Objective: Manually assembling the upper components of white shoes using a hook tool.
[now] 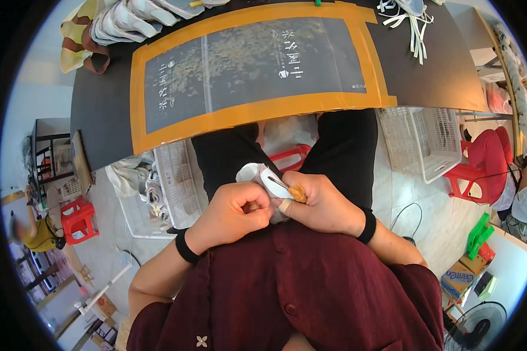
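In front of my chest, over my lap, is a small white piece (274, 186) that looks like a shoe upper, with a dark-lined opening along its side. My right hand (316, 202) is closed on it, thumb pressed against its near side. A crumpled orange-brown bit (297, 193) shows beside the right thumb, and a tan band (284, 205) wraps the thumb's tip. My left hand (234, 213) has its fingers curled into a pinch at the piece's left lower edge. What those fingertips hold is hidden.
A dark table (108, 111) with an orange-taped clear sheet (246, 70) stands ahead. White shoe uppers (126, 23) are stacked far left; white strips (416, 35) hang far right. A filled white crate (178, 181) is at left, another crate (421, 140) at right, near a red chair (486, 164).
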The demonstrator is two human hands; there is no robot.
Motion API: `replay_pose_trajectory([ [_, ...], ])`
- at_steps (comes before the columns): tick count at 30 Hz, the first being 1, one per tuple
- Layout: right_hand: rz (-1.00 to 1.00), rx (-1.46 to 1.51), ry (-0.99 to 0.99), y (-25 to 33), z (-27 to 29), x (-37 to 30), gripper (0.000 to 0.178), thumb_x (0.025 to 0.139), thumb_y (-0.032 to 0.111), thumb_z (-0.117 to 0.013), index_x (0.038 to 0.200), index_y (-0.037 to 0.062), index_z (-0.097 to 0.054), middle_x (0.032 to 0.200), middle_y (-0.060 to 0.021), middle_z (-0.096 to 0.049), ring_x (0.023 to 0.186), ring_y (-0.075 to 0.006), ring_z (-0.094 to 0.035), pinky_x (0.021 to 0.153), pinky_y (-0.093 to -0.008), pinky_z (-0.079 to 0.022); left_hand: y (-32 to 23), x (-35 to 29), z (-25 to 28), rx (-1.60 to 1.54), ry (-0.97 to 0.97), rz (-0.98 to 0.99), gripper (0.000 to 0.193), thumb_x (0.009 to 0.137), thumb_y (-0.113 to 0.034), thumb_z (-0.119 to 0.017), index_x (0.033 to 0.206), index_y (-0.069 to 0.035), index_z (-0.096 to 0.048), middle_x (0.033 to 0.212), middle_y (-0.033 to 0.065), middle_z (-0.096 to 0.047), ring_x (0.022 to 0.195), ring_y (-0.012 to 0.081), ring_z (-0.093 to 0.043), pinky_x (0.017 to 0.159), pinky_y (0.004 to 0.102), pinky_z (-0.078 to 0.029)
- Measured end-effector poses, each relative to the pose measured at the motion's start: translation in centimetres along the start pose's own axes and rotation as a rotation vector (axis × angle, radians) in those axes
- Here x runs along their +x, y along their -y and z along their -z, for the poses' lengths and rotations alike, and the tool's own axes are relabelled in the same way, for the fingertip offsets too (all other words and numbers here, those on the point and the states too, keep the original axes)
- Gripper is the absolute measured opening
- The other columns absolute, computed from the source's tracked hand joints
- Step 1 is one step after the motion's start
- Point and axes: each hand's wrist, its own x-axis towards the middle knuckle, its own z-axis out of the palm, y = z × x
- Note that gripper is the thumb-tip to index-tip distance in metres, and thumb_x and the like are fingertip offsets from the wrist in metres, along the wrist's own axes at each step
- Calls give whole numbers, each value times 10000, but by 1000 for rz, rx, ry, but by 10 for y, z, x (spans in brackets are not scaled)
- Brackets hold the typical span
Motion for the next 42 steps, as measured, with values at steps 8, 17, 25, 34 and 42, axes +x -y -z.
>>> replay_pose_trajectory([
  [8,14,84,85,-6,3,4,137,907,135,-668,926,46,-566,787,-25,-601,732,-92,-557,673,-285,-470,3,2,8,-46,73,-40,100,824,-66,-697,770,-55,-614,753,-30,-561,613,45,-464,534,228,-355],
  [17,-56,603,79,-20,15,17,263,939,173,-675,1144,40,-577,1006,12,-628,933,-64,-561,845,-256,-480,6,7,14,-318,-335,-123,343,918,-133,-657,1216,-50,-507,1095,23,-599,1012,93,-564,888,245,-442],
  [25,-211,725,518,-6,25,16,491,929,208,-669,1324,13,-452,1103,-18,-608,974,-91,-564,796,-238,-474,35,0,15,-751,-56,-104,169,957,-101,-616,1098,-89,-524,1002,-18,-580,922,52,-551,800,228,-471],
  [34,19,203,231,-11,21,33,348,982,123,-579,1287,-3,-468,1172,-108,-607,1104,-167,-589,971,-304,-454,130,-123,113,-333,-975,-39,169,940,-115,-589,1096,-62,-553,982,20,-601,873,73,-551,732,240,-475],
  [42,46,220,188,-9,22,33,304,999,139,-550,1262,0,-484,1123,-102,-619,1097,-168,-615,958,-303,-472,155,-157,163,1189,-1124,-2,332,896,-124,-649,1199,-13,-571,1023,139,-656,919,265,-644,765,350,-527],
])
